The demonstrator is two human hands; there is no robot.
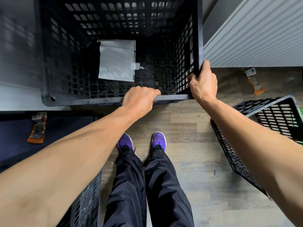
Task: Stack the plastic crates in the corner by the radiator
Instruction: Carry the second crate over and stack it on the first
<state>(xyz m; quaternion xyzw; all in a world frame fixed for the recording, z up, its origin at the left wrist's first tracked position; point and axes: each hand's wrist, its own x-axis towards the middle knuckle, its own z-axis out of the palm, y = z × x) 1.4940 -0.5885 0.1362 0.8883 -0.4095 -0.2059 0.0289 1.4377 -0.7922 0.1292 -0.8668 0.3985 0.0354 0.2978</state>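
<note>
Big crate [114, 22]: black, lattice of rounded holes on walls and base. Paper sheet [117, 60]: pale grey-white, punched-hole edge. Second crate [277, 118]: black, slotted grid. Radiator [255, 33]: white, fine ribs. Floor [185, 125]: grey-brown wood planks. Shoes [158, 140] purple, trousers [157, 185] black. Left packet [36, 130], right packet [255, 82]: orange base, clear front.
</note>
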